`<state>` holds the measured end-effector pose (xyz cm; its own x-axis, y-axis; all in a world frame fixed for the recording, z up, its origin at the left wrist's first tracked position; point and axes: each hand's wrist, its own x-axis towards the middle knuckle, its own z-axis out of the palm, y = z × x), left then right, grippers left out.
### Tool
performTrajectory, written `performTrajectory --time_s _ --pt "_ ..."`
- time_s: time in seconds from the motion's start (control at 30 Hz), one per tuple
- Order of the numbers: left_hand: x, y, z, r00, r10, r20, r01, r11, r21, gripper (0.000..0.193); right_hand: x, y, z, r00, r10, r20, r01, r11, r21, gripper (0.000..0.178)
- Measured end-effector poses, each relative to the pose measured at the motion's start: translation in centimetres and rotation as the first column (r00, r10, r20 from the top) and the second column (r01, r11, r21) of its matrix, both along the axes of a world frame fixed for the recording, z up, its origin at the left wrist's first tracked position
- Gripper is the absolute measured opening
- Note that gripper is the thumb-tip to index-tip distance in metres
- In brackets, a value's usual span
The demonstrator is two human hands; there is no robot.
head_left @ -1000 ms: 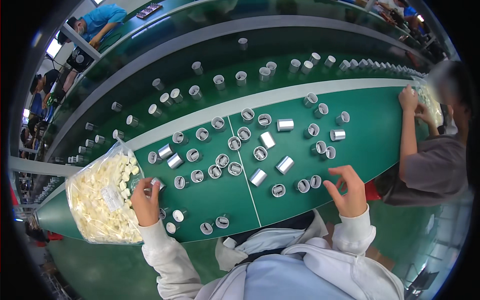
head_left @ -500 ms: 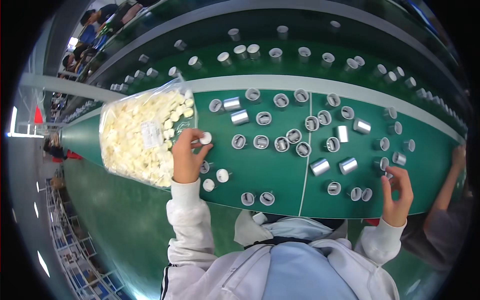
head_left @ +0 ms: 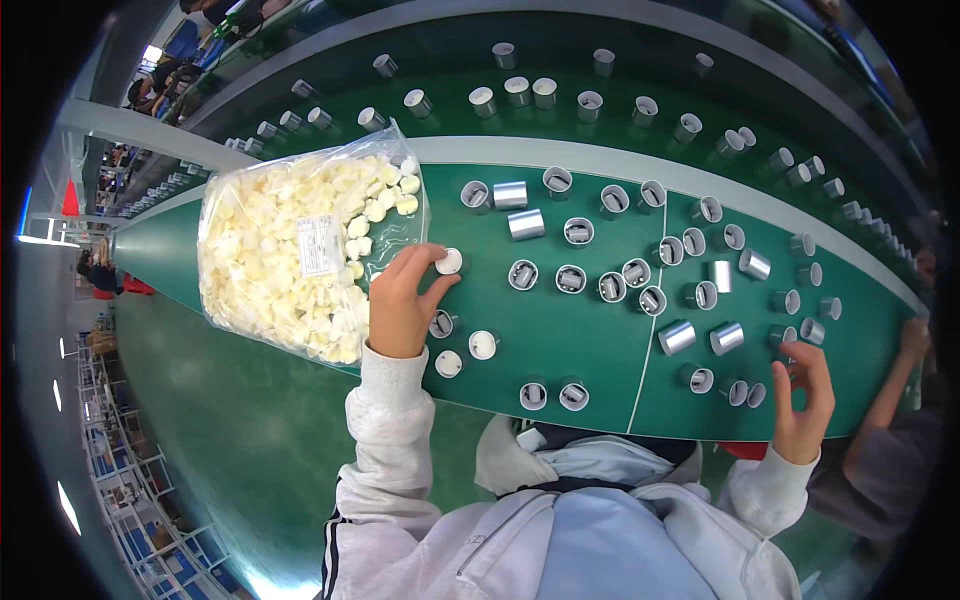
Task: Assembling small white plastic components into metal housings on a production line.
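Observation:
My left hand [head_left: 402, 300], beside the bag, has its thumb and fingertips closed around a round white cap [head_left: 448, 261]. Whether a cup sits under that cap is hidden. Just below it stand an open silver cup [head_left: 441, 324] and two white-topped cups, one of them a silver cup [head_left: 482, 345]. A clear plastic bag [head_left: 318, 246] full of cream-white caps lies at the left. Over at the right end of the table, my right hand [head_left: 803, 405] pinches near an upright silver cup [head_left: 783, 336]. What is between its fingertips is too small to make out.
Many open silver cups with metal parts inside stand across the green table [head_left: 500, 320], and several lie tipped over, including one silver cylinder [head_left: 676, 338]. Beyond a pale rail [head_left: 600, 165], rows of cups stand on a green belt. Another person's arm [head_left: 895, 380] rests at the far right.
The view has shifted, so the bag, table and cups appear farther right. My left hand keeps its hold on the white cap. The right hand stays by the same cups.

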<state>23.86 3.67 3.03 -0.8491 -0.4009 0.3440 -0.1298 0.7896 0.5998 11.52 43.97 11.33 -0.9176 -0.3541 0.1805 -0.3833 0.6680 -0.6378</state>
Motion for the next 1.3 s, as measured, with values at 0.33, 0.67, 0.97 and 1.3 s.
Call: performTrajectory --time_s 0.33,0.67,0.97,1.3 --pt "0.8 1.6 2.7 0.990 -0.040 -0.133 0.058 0.989 0.135 0.031 3.1 -9.3 3.5 0.925 0.378 -0.034 -0.379 0.914 -0.145 0.021" --pt "4.9 9.4 11.7 0.950 -0.112 -0.293 0.234 0.875 0.424 0.044 6.1 -17.0 5.9 0.795 0.586 -0.157 -0.600 0.719 -0.350 0.024" --pt "6.9 12.2 12.9 0.968 -0.103 -0.230 0.135 0.983 0.126 0.045 6.1 -15.2 9.0 0.578 0.717 -0.390 -0.745 0.658 0.106 0.019" --pt "6.6 16.4 14.3 0.972 -0.105 -0.208 0.084 0.991 -0.106 0.044 5.6 -12.8 7.2 0.667 0.645 -0.373 -0.736 0.646 -0.200 0.025"
